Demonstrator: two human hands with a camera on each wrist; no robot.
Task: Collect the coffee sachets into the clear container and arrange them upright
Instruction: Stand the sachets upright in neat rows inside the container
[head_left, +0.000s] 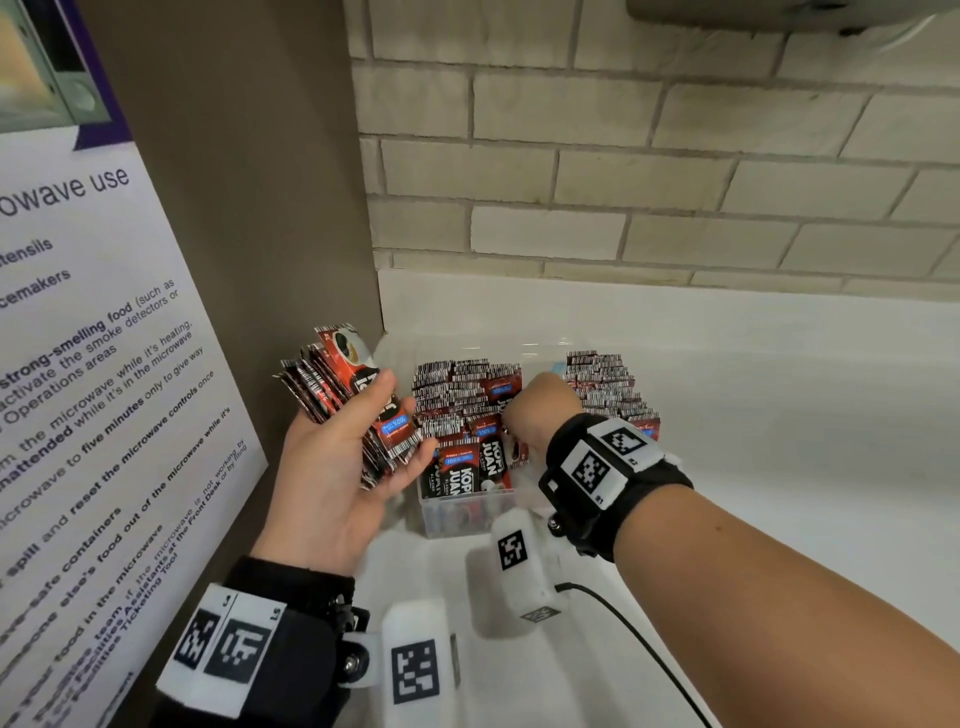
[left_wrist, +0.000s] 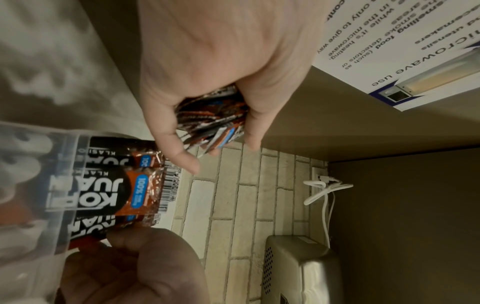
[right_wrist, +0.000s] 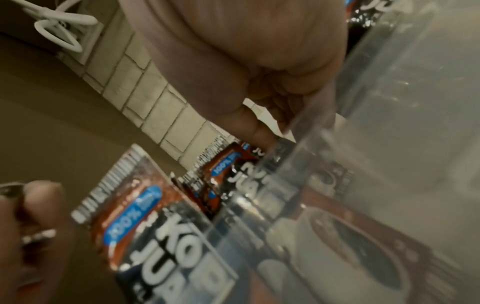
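Mostly done: sachets (head_left: 457, 387) upright in clear container (head_left: 467, 512), left hand (head_left: 332, 467) gripping remaining stack (head_left: 340, 387), right hand (head_left: 540, 405) curled in among them, grip unclear.

Red-and-black sachets (head_left: 470, 410) with white barcode stripes, blue labels; cream brick-patterned tiles (head_left: 649, 171); white counter (head_left: 779, 415).

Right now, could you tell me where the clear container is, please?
In the head view, the clear container sits on the white counter near the left wall panel, between the left hand and right hand.

Microwave notice (head_left: 88, 364) (left), brick wall (head_left: 649, 171)
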